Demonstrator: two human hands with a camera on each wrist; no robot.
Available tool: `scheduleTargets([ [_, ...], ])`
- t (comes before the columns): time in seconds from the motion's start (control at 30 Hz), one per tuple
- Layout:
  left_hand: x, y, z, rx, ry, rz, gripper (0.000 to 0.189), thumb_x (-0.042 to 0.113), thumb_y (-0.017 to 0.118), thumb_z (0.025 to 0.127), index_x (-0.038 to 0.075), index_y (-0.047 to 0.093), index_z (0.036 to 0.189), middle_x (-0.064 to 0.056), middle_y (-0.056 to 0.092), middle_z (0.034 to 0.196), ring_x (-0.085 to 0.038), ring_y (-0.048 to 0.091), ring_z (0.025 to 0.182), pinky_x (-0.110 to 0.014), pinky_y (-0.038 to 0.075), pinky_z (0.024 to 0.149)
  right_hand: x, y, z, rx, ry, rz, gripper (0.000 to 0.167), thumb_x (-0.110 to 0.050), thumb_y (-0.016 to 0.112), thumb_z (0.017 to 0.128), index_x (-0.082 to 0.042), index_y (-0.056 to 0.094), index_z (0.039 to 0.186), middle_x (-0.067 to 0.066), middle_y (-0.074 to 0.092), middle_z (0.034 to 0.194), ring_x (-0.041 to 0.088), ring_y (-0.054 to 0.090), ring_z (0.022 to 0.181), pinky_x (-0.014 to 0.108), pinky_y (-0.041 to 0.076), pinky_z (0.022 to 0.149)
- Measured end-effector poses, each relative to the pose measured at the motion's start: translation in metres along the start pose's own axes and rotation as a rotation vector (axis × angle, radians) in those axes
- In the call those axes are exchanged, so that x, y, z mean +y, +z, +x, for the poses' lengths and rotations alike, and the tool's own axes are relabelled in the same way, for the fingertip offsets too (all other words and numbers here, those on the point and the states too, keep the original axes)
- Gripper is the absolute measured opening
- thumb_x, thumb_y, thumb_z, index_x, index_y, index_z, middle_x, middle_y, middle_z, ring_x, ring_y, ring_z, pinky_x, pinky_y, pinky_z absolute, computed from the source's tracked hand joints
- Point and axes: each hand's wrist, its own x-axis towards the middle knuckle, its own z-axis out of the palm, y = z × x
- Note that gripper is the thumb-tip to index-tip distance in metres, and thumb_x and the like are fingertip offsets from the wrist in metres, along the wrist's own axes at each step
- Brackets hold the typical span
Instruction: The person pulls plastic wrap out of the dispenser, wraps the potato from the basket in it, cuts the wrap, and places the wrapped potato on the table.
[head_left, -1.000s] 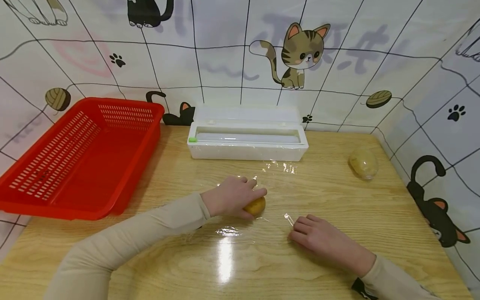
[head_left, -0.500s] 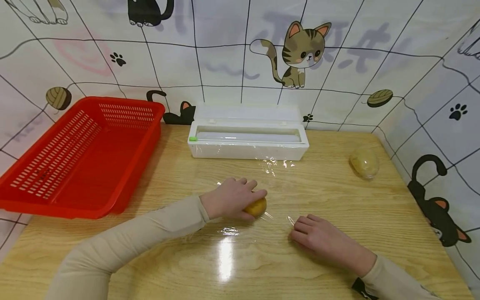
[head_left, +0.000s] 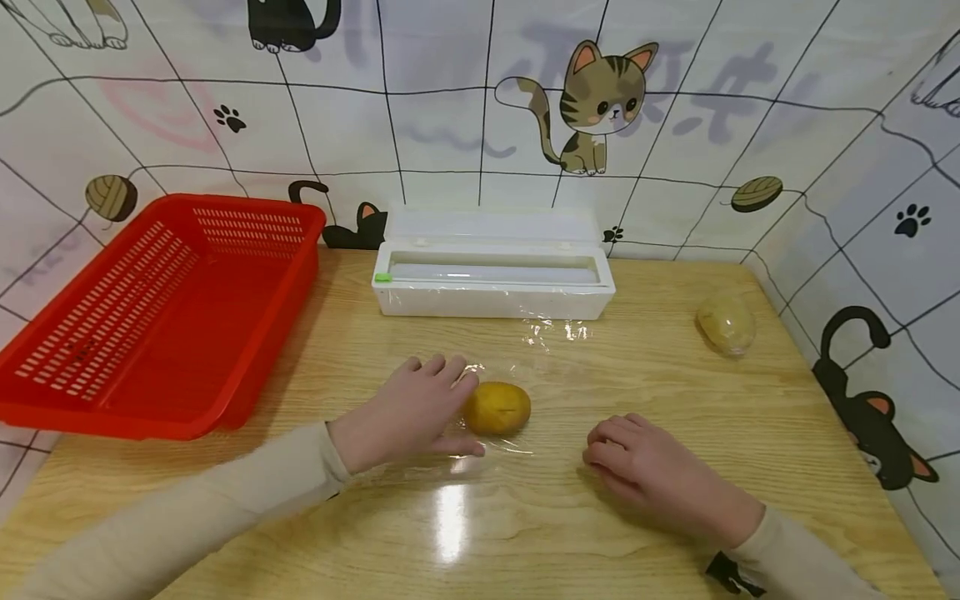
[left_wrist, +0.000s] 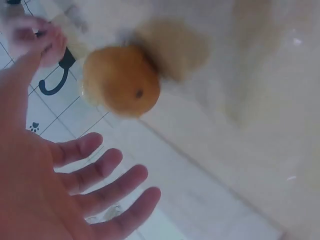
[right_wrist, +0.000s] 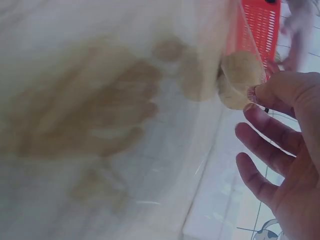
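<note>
A yellow-brown potato (head_left: 498, 409) lies on a sheet of cling film (head_left: 557, 333) drawn out from the dispenser box across the table. Just to its left is my left hand (head_left: 408, 412), fingers spread and thumb apart, holding nothing. In the left wrist view the potato (left_wrist: 122, 82) sits clear of those fingers. My right hand (head_left: 660, 471) is low over the table, to the right of the potato. The right wrist view shows its thumb and forefinger pinching a gathered edge of the film (right_wrist: 251, 94), with the other fingers loosely bent.
A white cling film dispenser (head_left: 495, 300) stands lid-up at the back against the wall. To the left is a red plastic basket (head_left: 247, 367). A film-wrapped potato (head_left: 726, 325) lies at the back right of the wooden table (head_left: 337, 533).
My left hand has let go of the potato and moved left, uncovering it. My right hand has stayed nearly in place, shifting slightly.
</note>
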Motion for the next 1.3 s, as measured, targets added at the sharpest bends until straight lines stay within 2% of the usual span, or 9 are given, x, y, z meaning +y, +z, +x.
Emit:
scheduleTargets([
  [0.1,0.004,0.007,-0.021,-0.043,-0.008,-0.021,0.080,0.078,0.059,0.073,0.008,0.052,0.111,-0.005,0.046,0.099,-0.024,0.047,0.083,-0.040,0.044,0.068,0.002,-0.006,0.004,0.019,0.006,0.025,0.033,-0.028,0.037,0.105,-0.013,0.065,0.095,-0.004,0.060,0.100,0.013,0.059,0.088,0.031,0.048,0.074],
  [0.23,0.009,0.025,-0.040,-0.042,0.006,0.015,0.068,0.064,0.070,0.069,0.009,0.049,0.101,-0.007,0.045,0.096,-0.025,0.047,0.083,-0.042,0.044,0.068,0.005,-0.015,0.008,-0.008,0.040,0.103,0.013,-0.017,0.053,0.100,-0.012,0.064,0.100,-0.006,0.064,0.099,0.012,0.061,0.087,0.032,0.051,0.073],
  [0.4,0.009,0.036,-0.051,0.039,0.023,0.051,0.043,0.030,0.077,0.067,0.010,0.049,0.094,-0.006,0.045,0.090,-0.025,0.048,0.082,-0.041,0.042,0.066,0.012,-0.025,0.014,-0.027,0.089,0.199,0.017,-0.001,0.065,0.087,-0.012,0.064,0.101,-0.007,0.067,0.095,0.008,0.061,0.084,0.031,0.051,0.071],
  [0.53,0.000,0.030,-0.055,-0.001,0.032,-0.020,0.033,0.016,0.079,0.073,0.011,0.055,0.096,-0.004,0.048,0.091,-0.024,0.050,0.086,-0.041,0.044,0.070,0.020,-0.027,0.017,-0.014,0.110,0.317,0.017,0.001,0.063,0.090,-0.011,0.063,0.102,-0.005,0.067,0.094,0.009,0.063,0.084,0.026,0.051,0.069],
  [0.67,-0.014,0.023,-0.059,-0.067,0.078,-0.218,0.022,0.009,0.075,0.080,0.011,0.060,0.096,0.000,0.054,0.092,-0.019,0.053,0.084,-0.035,0.046,0.068,0.028,-0.024,0.017,-0.020,0.163,0.481,0.024,0.009,0.059,0.090,-0.010,0.062,0.103,-0.003,0.066,0.091,0.012,0.064,0.082,0.024,0.051,0.071],
  [0.8,-0.031,0.021,-0.062,-0.119,0.115,-0.543,0.013,0.002,0.066,0.089,0.008,0.064,0.099,0.001,0.061,0.093,-0.013,0.058,0.084,-0.029,0.051,0.073,0.034,-0.019,0.018,-0.021,0.233,0.616,0.024,0.013,0.054,0.091,-0.009,0.061,0.101,0.001,0.065,0.087,0.016,0.063,0.076,0.026,0.052,0.067],
  [0.97,-0.052,0.025,-0.062,-0.175,0.059,-0.871,0.015,0.000,0.054,0.097,0.006,0.066,0.104,0.002,0.066,0.097,-0.011,0.060,0.087,-0.029,0.050,0.082,0.040,-0.011,0.017,-0.043,0.339,0.796,0.018,0.007,0.046,0.098,-0.006,0.059,0.100,0.007,0.065,0.087,0.020,0.062,0.076,0.033,0.052,0.066],
  [1.17,-0.069,0.032,-0.063,-0.203,-0.011,-1.075,0.019,0.004,0.047,0.101,0.002,0.065,0.104,-0.005,0.067,0.096,-0.020,0.064,0.088,-0.032,0.053,0.080,0.044,0.001,0.014,-0.086,0.433,0.910,0.007,0.000,0.052,0.098,-0.003,0.057,0.100,0.008,0.064,0.086,0.021,0.062,0.078,0.035,0.053,0.069],
  [1.3,-0.073,0.035,-0.064,-0.249,-0.101,-1.242,0.020,0.003,0.045,0.102,-0.004,0.063,0.101,-0.012,0.066,0.094,-0.027,0.066,0.088,-0.035,0.055,0.078,0.046,0.007,0.014,-0.058,0.422,0.936,0.007,0.005,0.053,0.096,-0.002,0.055,0.099,0.011,0.063,0.083,0.022,0.062,0.075,0.035,0.053,0.066],
])
